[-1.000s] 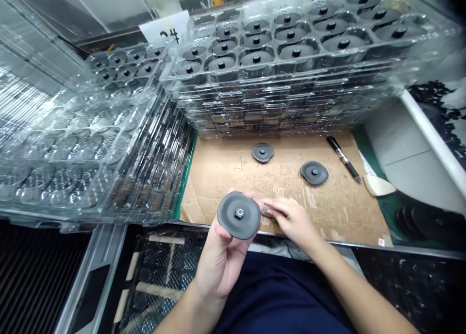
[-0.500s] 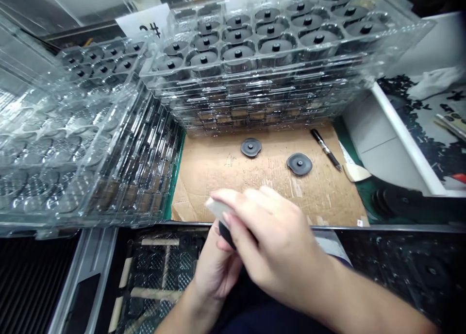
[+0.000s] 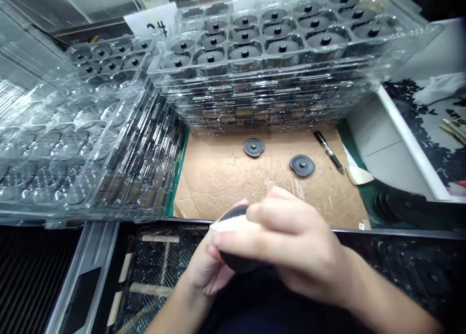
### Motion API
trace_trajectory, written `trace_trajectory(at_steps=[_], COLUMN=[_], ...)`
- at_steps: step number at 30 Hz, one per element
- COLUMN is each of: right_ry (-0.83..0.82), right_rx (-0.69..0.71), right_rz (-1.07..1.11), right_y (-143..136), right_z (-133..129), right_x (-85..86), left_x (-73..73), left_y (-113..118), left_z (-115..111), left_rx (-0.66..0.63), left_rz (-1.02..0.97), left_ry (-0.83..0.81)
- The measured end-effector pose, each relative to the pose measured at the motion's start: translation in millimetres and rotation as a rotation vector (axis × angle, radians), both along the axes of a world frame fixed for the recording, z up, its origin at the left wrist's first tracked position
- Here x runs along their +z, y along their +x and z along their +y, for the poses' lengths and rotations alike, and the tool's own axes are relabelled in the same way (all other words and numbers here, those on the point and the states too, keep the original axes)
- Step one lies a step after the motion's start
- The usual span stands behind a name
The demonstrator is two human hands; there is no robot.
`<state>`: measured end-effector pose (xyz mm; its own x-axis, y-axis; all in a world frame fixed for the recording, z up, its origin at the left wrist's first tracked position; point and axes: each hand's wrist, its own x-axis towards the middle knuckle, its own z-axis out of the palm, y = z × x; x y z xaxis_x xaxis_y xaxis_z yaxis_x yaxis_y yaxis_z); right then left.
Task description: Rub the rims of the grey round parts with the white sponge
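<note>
My left hand point(image 3: 204, 271) is closed around the edge of a black rubber-like disc point(image 3: 238, 263), held just in front of the cardboard's near edge. In my right hand point(image 3: 296, 242) is a flat white piece point(image 3: 233, 224) with a pointed end; its kind I cannot make out. The white piece lies across the disc's upper face, and my right fingers hide part of both. Two more black discs rest on the cardboard point(image 3: 214, 178): one disc point(image 3: 254, 147) near the back and another disc point(image 3: 302, 165) to the right, each with a small central hub.
Stacked clear plastic trays point(image 3: 255, 81) filled with black discs stand behind the cardboard. More clear trays point(image 3: 73, 144) rise on the left. A black pen point(image 3: 329, 152) and a cream-coloured flat piece point(image 3: 359, 175) lie at right, beside a white bin point(image 3: 411, 140) holding black scraps.
My right hand has turned and shifted slightly right, the white piece now lying flatter across the disc. The disc has tilted so more of it shows. The view has shifted slightly.
</note>
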<state>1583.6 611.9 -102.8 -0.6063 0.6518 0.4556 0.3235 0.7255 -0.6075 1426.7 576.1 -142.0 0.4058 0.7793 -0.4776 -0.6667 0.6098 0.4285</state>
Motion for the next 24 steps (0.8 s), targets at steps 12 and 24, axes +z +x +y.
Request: trace_trajectory(at_steps=[12,24], right_ry=[-0.447,-0.425], right_rx=[-0.224,-0.577], right_rz=[0.105,0.062], right_y=[16,15], right_z=[30,-15], right_x=[-45.1,-107.6], left_x=[-4.1,-9.5], left_y=[-7,-13], left_z=[-4,-7], left_rx=[-0.042,-0.008], left_rz=[-0.203,0.213], left_ry=[0.094,0.518])
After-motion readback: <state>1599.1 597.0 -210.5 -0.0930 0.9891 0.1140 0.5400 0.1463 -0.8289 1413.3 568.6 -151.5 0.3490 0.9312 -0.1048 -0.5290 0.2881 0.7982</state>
